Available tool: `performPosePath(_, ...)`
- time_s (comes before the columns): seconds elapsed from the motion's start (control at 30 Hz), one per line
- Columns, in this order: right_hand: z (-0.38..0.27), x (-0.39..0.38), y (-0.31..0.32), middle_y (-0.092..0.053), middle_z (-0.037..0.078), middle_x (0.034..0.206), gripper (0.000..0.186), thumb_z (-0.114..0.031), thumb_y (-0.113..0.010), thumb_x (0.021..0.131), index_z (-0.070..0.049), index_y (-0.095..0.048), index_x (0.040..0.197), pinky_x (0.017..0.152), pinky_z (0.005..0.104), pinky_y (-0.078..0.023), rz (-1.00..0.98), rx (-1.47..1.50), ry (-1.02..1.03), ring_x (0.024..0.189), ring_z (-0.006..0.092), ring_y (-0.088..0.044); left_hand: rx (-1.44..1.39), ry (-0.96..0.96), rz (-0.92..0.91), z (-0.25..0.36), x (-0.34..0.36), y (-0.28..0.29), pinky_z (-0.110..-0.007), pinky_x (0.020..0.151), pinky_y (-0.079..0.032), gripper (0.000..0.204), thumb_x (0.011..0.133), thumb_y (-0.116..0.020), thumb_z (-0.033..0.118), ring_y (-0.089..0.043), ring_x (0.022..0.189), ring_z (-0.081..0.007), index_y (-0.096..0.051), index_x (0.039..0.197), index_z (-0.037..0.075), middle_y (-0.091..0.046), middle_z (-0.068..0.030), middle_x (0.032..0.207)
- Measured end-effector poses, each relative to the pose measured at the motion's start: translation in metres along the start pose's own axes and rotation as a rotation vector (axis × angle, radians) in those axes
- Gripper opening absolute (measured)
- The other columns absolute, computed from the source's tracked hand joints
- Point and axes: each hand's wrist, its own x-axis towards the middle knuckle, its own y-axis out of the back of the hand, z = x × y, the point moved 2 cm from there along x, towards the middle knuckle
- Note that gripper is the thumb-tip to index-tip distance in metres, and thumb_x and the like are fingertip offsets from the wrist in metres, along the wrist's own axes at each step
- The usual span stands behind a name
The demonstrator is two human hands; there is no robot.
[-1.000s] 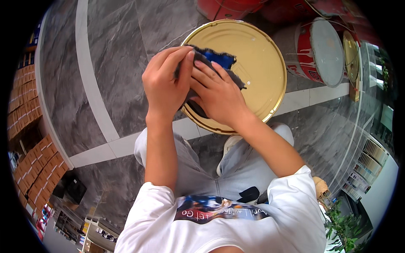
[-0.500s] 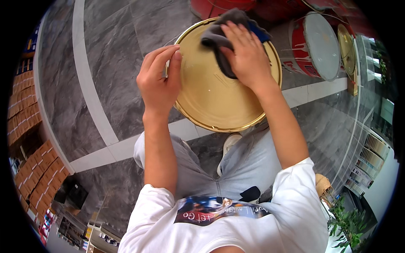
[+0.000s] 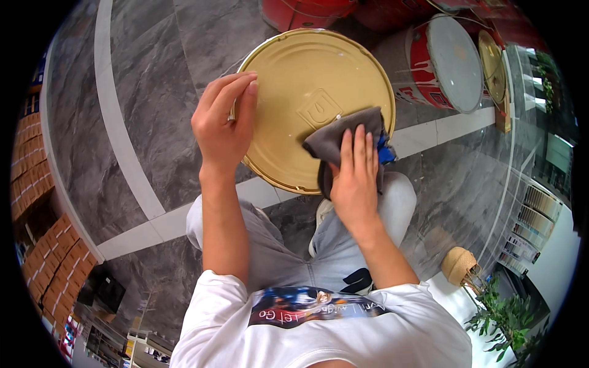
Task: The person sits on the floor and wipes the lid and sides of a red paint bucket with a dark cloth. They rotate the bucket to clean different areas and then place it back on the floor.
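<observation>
While the gold lid point(image 3: 285, 132) lies face up between the person's knees and the red buckets, a dark grey cloth point(image 3: 331, 138) rests on its lower right part, folded and rumpled, with a blue patch showing at its right edge and part of it hanging past the rim. The right hand point(image 3: 356, 190) lies on this cloth palm down, its fingers straight, only slightly apart and flat against the fabric rather than curled around it; its thumb sits off to the left, beside a fold. The right wrist is nearly in line with the hand, and the forearm slants up and leftward from the sleeve. At the lid's left rim, the left hand point(image 3: 224, 119) is bent, its fingers curved and its thumb tip close to the index fingertip; the hand covers the rim there, so I cannot tell whether the fingers are clamped on the edge or merely rest against it. The left forearm rises almost straight from its sleeve. Near the middle of the lid is a raised, diamond-set mark point(image 3: 319, 109), just above the cloth. Below the lid are the person's pale jeans point(image 3: 270, 245), and beyond it stand a red bucket point(image 3: 304, 13) and, to the right, a red-and-white bucket with a pale grey lid point(image 3: 454, 64). Brown cartons point(image 3: 61, 270) are stacked at the far left.
</observation>
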Motion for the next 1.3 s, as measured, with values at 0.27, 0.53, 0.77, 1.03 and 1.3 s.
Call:
performPosePath(0.27,0.016,0.064,-0.015,-0.036,0.021,0.163,0.065,-0.030,-0.059,0.101,0.001,-0.040,0.155,0.121,0.0559,-0.025,0.191,0.019,0.009,0.150,0.0398,-0.035,-0.055,-0.048,-0.216,0.007,-0.001,-0.009,-0.036,0.078,-0.057,0.015,0.084,-0.075,-0.001,-0.072,0.089,-0.0273,-0.075,0.098,0.002,-0.076,-0.0097,0.101)
performPosePath(0.53,-0.023,0.161,-0.034,-0.042,0.017,0.161,0.063,-0.035,-0.061,0.099,-0.003,-0.048,0.151,0.122,0.0548,-0.027,0.348,0.045,0.223,0.147,0.0358,-0.041,0.051,-0.127,-0.178,0.009,-0.001,-0.012,-0.042,0.102,-0.053,0.028,0.085,-0.075,0.003,-0.068,0.117,-0.0321,-0.075,0.113,0.006,-0.072,-0.0111,0.124)
performPosePath(0.77,-0.079,0.122,-0.027,-0.046,0.009,0.159,0.059,-0.028,-0.063,0.094,-0.008,-0.053,0.148,0.125,0.0504,-0.023,0.051,0.094,0.557,0.149,0.0269,-0.039,0.268,-0.186,0.039,0.004,0.000,-0.002,-0.050,0.110,-0.046,0.021,0.089,-0.073,0.006,-0.069,0.117,-0.0290,-0.075,0.110,0.004,-0.075,-0.0097,0.120)
performPosePath(1.03,-0.044,0.052,-0.006,-0.052,-0.002,0.155,0.056,-0.031,-0.069,0.093,-0.016,-0.058,0.145,0.125,0.0451,-0.026,-0.249,0.290,0.744,0.147,0.0178,-0.042,0.117,0.158,0.111,-0.005,0.002,0.008,-0.032,0.081,-0.058,0.009,0.095,-0.072,0.006,-0.076,0.091,-0.0238,-0.076,0.100,0.001,-0.078,-0.0122,0.101)
performPosePath(1.3,-0.047,0.123,-0.020,-0.055,-0.001,0.152,0.055,-0.035,-0.071,0.092,-0.017,-0.060,0.143,0.123,0.0410,-0.031,-0.015,0.300,0.728,0.144,0.0152,-0.047,0.019,0.072,0.113,0.003,0.006,0.004,-0.031,0.084,-0.058,0.009,0.093,-0.072,0.000,-0.076,0.093,-0.0224,-0.076,0.101,-0.001,-0.078,-0.0127,0.101)
